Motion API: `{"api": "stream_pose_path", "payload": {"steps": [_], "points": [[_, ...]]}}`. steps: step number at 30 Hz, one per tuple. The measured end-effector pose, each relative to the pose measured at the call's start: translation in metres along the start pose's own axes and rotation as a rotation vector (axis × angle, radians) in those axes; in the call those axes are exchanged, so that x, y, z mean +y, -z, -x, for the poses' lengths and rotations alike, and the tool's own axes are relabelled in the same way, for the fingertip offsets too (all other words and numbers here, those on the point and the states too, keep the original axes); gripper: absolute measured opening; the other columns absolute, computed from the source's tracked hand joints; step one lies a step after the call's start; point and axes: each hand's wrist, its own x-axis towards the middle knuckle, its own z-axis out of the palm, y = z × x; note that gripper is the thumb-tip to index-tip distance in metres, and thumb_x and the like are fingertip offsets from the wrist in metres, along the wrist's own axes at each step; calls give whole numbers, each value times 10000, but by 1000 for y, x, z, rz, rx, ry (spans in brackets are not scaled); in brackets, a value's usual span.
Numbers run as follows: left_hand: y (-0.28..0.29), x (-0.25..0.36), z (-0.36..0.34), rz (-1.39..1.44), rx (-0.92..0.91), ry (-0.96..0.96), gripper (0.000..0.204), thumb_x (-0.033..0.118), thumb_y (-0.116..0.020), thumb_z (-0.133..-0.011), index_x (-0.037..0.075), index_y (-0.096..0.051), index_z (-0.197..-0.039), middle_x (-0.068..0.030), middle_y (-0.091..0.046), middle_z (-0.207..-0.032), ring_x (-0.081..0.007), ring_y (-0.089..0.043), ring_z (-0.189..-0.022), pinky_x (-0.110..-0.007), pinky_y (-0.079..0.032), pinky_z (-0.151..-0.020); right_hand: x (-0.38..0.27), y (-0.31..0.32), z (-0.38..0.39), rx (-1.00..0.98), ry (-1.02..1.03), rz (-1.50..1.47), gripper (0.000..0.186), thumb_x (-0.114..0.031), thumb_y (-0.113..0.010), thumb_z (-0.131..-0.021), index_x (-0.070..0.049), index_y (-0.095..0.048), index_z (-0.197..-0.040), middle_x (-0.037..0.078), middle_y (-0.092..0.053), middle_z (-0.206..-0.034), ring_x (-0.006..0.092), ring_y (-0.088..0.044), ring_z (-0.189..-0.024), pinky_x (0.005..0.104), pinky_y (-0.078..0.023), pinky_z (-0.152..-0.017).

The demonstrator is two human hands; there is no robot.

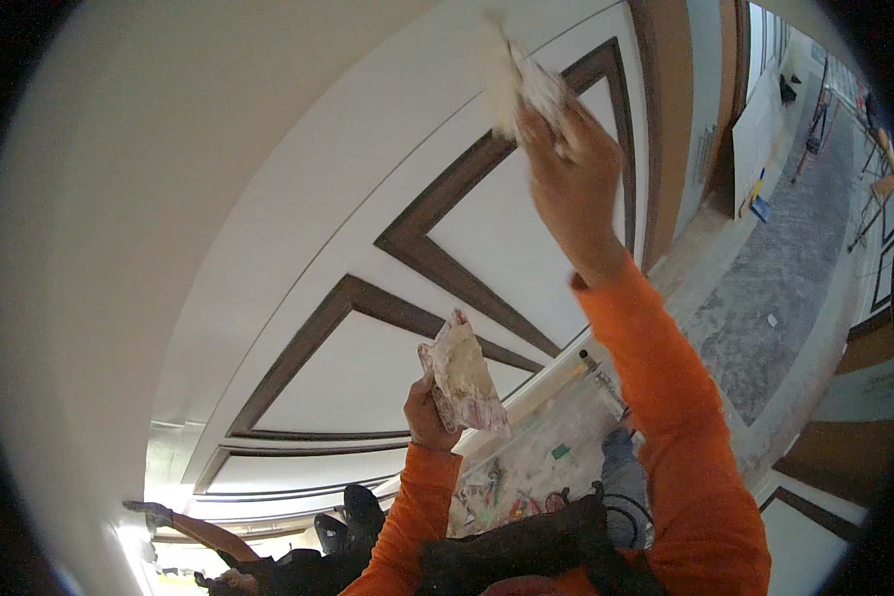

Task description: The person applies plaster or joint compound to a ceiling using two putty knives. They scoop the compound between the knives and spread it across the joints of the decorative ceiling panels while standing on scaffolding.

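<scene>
Left hand (431, 417) gripping a board (467, 382) before the panelling (323, 382), right hand (578, 184) a blurred tool (539, 87), a tilted board could drop paste (459, 355).

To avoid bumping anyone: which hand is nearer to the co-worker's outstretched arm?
Left. The left hand is above and right of the co-worker's outstretched arm in the picture; the right hand is higher and farther right.

The pale tool (538, 87) in the right hand (578, 174) blurs, its outline lost; a co-worker (288, 573) is cut off below!
</scene>
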Motion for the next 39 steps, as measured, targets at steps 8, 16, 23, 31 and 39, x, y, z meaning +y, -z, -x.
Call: {"api": "stream_pose_path", "payload": {"steps": [8,16,23,31,39], "points": [[8,2,27,-57,251,-59,490,259,-466,-923,1,-472,-1339,-156,-589,-1267,-308,-601,-1126,-451,-499,-963,-3,-118,-43,285,245,148,317,-19,-644,-773,-85,-649,-1083,99,-607,-1133,308,-576,-1038,399,-505,-860],[11,3,24,-25,297,-83,454,252,-464,-917,-6,-505,-1288,-164,-623,-1175,-289,-640,-1034,-430,-556,-871,-2,-96,10,134,276,184,355,7,-671,-706,-107,-653,-1041,94,-603,-1139,326,-562,-1029,425,-507,-862],[19,2,29,0,271,-40,468,246,-488,-901,-9,-512,-1293,-153,-624,-1197,-299,-641,-1043,-443,-548,-890,59,-50,-55,466,267,397,409,28,-592,-811,-96,-639,-1198,125,-630,-1070,312,-584,-1014,406,-488,-879],[29,2,33,-4,276,-26,503,253,-522,-892,-25,-496,-1310,-159,-621,-1221,-307,-634,-1080,-457,-528,-929,87,-60,-92,530,179,372,300,24,-547,-855,-50,-646,-1128,158,-630,-1057,348,-569,-1035,437,-436,-923],[29,2,36,17,288,-13,460,232,-497,-924,-5,-486,-1319,-183,-603,-1232,-328,-626,-1082,-474,-539,-908,36,-104,-42,286,245,461,393,48,-606,-768,-105,-663,-1126,98,-590,-1174,308,-553,-1069,388,-494,-913]]}}
